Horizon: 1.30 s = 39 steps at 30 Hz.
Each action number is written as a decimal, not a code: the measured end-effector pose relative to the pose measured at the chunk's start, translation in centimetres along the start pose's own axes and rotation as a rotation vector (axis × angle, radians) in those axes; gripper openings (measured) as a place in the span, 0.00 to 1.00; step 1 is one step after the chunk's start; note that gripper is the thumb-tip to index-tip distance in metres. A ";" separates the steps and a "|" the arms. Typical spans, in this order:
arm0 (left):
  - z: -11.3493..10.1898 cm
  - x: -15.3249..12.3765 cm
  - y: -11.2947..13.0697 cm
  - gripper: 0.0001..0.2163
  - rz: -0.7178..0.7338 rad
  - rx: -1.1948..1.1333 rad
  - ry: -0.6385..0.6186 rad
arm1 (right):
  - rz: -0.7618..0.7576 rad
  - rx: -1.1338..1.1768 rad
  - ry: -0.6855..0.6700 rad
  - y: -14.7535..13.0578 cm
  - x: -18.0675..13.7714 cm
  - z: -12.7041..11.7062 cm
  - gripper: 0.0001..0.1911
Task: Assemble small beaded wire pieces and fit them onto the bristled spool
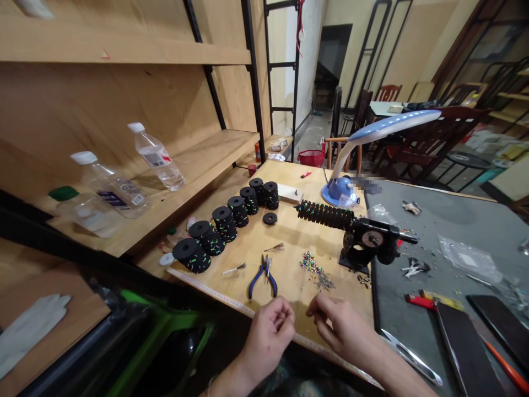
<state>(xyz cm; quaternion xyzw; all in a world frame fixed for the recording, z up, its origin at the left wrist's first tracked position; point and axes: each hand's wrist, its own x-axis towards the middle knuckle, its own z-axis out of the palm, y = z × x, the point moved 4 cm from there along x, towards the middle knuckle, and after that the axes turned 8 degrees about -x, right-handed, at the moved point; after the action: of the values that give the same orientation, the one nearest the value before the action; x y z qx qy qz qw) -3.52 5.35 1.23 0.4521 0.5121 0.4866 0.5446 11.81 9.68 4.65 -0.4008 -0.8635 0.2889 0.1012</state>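
Head view: small metal pieces [325, 282] just beyond right hand [341, 322], farther from left hand [273, 325]; both grips narrow, contents unclear

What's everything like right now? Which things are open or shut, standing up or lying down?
Left hand: curled, can't tell if holding anything.
Right hand: bent, can't tell if holding anything.
Pliers: lying down, handles apart.
Black spools: standing up.
Thin black disc: lying flat.
Colored beads: loose, in a scattered pile.
Green-capped bottle: shut.
White-capped bottles: shut.
Desk lamp: standing up.
White glove: lying down.
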 end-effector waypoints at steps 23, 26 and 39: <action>0.4 0.2 -0.9 0.05 0.018 0.034 0.018 | -0.089 -0.167 0.074 -0.5 0.5 0.8 0.12; 0.6 0.1 -0.9 0.05 0.012 0.016 0.011 | -0.075 -0.147 0.086 -0.3 0.5 1.0 0.12; 0.1 0.2 -0.3 0.06 0.009 -0.047 0.029 | -0.008 0.001 0.065 0.1 -0.5 -0.3 0.07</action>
<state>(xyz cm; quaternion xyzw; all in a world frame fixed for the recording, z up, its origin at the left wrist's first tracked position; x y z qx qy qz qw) -3.39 5.51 0.88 0.4342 0.5063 0.5074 0.5455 12.32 9.49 4.87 -0.4066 -0.8612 0.2756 0.1305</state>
